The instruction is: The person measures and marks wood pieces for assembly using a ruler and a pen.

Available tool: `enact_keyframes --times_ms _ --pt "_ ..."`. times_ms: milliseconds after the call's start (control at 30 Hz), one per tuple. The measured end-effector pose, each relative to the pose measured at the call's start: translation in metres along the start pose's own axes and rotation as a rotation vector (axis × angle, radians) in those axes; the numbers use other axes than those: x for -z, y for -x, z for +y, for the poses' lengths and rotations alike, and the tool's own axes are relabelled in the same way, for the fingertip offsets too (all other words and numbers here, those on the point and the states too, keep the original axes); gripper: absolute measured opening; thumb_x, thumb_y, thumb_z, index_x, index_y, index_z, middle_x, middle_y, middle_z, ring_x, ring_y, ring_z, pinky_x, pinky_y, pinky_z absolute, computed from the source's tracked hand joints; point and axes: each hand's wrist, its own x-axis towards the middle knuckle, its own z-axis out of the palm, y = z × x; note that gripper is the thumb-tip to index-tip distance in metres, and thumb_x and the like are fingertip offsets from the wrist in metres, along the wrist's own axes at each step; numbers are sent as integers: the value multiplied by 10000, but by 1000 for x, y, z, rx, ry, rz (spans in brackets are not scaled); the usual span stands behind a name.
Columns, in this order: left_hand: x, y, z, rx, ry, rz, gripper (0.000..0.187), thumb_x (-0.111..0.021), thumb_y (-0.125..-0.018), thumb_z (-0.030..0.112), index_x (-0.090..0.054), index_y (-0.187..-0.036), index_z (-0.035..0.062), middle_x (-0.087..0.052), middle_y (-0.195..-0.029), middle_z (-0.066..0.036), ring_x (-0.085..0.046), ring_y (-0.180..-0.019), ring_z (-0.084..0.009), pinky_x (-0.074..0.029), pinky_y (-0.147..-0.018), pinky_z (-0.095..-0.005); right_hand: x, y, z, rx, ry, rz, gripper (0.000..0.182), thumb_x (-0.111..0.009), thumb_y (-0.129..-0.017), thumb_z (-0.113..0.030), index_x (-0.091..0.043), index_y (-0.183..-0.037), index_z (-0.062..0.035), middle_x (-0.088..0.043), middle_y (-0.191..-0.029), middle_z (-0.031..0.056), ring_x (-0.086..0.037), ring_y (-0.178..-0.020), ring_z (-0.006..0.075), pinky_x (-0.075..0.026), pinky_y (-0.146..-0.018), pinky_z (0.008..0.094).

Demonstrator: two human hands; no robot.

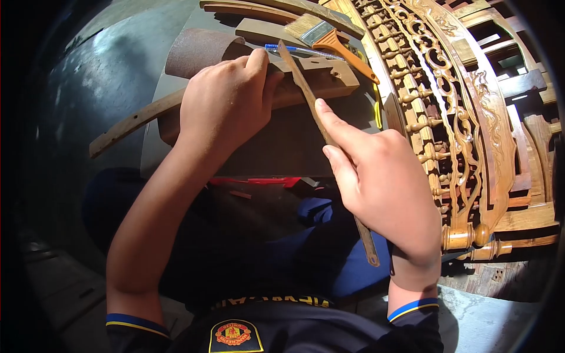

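My left hand point(226, 97) is closed over a long wooden piece point(135, 120), which runs out to the lower left from under the fist. On its right side, a thicker wooden block point(335, 82) with holes and notches shows beyond the fist; whether the two are joined is hidden. My right hand point(382, 170) grips a long, narrow brown strip point(303, 85), perhaps a rusty file, with a hole in its lower end. Its index finger stretches along the strip. The strip's upper part lies across the block, close to my left fingers.
Brown sandpaper point(200, 53), a blue pen point(279, 48) and a paintbrush point(335, 44) with an orange handle lie around the block on the dark work surface point(259, 147). Curved wood strips point(259, 12) lie behind. Carved wooden furniture parts point(447, 100) stand at the right.
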Motion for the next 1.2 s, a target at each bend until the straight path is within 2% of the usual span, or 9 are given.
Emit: enact_keyframes --times_ms 267,467,567,633,767,867,967,1067,1200 --pt "-2 0 2 -10 -32 -7 247 -687 -1018 316 -669 -1079 77 -772 -900 -139 -758 -828 -363 -585 -698 -473 -3 -2 15 55 -102 97 428 -665 -950 -36 -666 -1370 47 -643 -722 255 -627 -569 361 -473 -582 426" --pt "5 8 3 -193 -167 -66 538 -782 -923 433 -600 -1222 25 -718 -1102 -125 -729 -1008 -318 -565 -856 -440 -6 5 23 22 -156 79 433 -670 -960 -58 -667 -1385 24 -618 -679 258 -609 -541 357 -477 -583 427" --pt "-4 5 3 -221 -237 5 643 -773 -868 596 -597 -1132 38 -636 -961 -60 -693 -866 -242 -546 -745 -401 -15 12 24 -9 -7 -11 560 -660 -944 -66 -576 -1494 -2 -666 -734 224 -675 -679 390 -530 -673 487" --pt "0 5 6 -167 -244 -89 636 -795 -879 527 -582 -1199 21 -664 -1036 -94 -698 -941 -289 -549 -820 -436 -12 17 17 -75 29 -176 769 -657 -925 -69 -377 -1640 -44 -688 -830 203 -688 -769 416 -543 -718 531" --pt "1 3 8 -125 -238 -138 635 -799 -891 507 -578 -1226 15 -673 -1056 -106 -693 -962 -314 -546 -849 -451 -26 33 14 -96 6 -245 968 -641 -906 -25 -130 -1725 -94 -652 -940 244 -671 -790 457 -544 -749 546" --pt "3 4 8 -125 -234 -125 633 -791 -896 518 -582 -1224 18 -674 -1056 -106 -695 -961 -309 -542 -845 -453 -36 43 17 4 -41 -70 961 -624 -879 13 -134 -1705 -11 -623 -909 237 -691 -711 430 -593 -684 514" --pt "2 7 8 -127 -218 -83 623 -779 -893 539 -591 -1199 30 -651 -1029 -87 -674 -934 -283 -521 -834 -434 -21 53 9 -71 -139 -99 951 -619 -901 21 -128 -1712 -44 -584 -1139 283 -683 -934 468 -591 -862 510" --pt "0 7 6 -116 -213 -81 601 -773 -889 546 -594 -1159 40 -627 -1002 -72 -654 -906 -258 -502 -816 -412 -7 75 -6 -259 -356 -109 907 -601 -891 88 -214 -1701 -34 -543 -1380 240 -674 -1108 389 -557 -991 423" --pt "-3 8 6 -103 -235 -40 619 -748 -898 582 -606 -1153 35 -627 -990 -64 -650 -894 -238 -488 -787 -394 -54 120 6 -218 -500 170 662 -607 -917 95 -505 -1566 20 -685 -1069 188 -695 -871 266 -569 -833 361"
